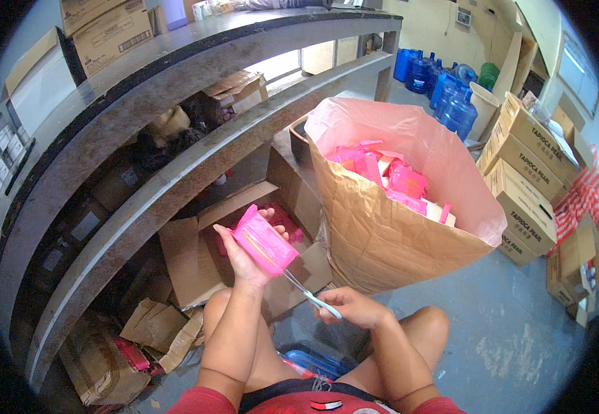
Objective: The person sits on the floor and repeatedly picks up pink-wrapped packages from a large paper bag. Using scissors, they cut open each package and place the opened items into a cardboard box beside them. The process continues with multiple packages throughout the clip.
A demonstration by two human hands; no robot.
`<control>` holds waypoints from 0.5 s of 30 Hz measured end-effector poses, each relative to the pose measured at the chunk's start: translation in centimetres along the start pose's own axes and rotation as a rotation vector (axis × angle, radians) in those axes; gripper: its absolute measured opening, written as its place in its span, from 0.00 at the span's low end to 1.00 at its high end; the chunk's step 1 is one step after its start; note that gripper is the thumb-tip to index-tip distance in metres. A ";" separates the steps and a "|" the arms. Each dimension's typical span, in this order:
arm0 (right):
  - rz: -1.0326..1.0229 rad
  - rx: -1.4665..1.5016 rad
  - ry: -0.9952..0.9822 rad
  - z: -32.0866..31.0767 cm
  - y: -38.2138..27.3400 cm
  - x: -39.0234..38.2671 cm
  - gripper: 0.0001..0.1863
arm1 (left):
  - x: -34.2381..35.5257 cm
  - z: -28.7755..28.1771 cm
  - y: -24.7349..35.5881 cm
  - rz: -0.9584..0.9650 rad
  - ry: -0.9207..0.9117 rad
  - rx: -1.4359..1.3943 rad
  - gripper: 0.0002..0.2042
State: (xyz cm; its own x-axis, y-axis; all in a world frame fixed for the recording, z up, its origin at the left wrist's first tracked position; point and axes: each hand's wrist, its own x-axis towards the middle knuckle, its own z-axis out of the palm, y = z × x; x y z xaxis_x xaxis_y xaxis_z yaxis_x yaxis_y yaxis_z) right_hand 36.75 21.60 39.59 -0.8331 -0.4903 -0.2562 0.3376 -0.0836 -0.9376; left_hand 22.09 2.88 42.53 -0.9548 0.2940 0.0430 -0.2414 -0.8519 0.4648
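Note:
My left hand [244, 262] is raised in the middle, fingers around a pink plastic packet [265, 241] with an orange band or strip along it. My right hand [346, 309] grips scissors [323, 303] with light blue handles, their blades at the packet's lower right end. Just beyond sits an open cardboard box [181, 250] with pink pieces inside, partly behind my left hand. To the right of that box stands a tall brown paper sack [410, 248] filled with pink packets [406, 179], some showing white contents.
A metal-framed shelf unit [175, 145] curves along the left, with boxes beneath. Torn cardboard [147, 321] lies at lower left. Blue water jugs [454, 114] stand at back right, near stacked cartons [520, 207], a white bucket [480, 110] and red-striped material [575, 214]. My bent legs frame the lower middle.

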 end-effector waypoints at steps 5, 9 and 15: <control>-0.012 0.072 -0.019 0.0 -0.5 0.3 0.15 | -0.2 0.1 -0.7 -0.034 -0.011 0.053 0.46; -0.020 0.107 -0.023 0.3 -1.0 0.3 0.15 | -0.3 0.3 -1.1 -0.043 -0.027 0.068 0.46; -0.039 0.158 -0.029 0.3 -0.6 0.3 0.16 | 0.0 0.4 -1.0 -0.020 0.011 0.059 0.46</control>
State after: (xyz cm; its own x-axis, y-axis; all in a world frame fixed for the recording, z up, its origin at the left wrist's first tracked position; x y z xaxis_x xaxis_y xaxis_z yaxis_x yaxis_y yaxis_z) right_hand 36.43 21.26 40.17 -0.8347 -0.5084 -0.2117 0.3721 -0.2371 -0.8974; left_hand 22.40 3.90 42.41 -0.9517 0.3063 0.0237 -0.2505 -0.8185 0.5171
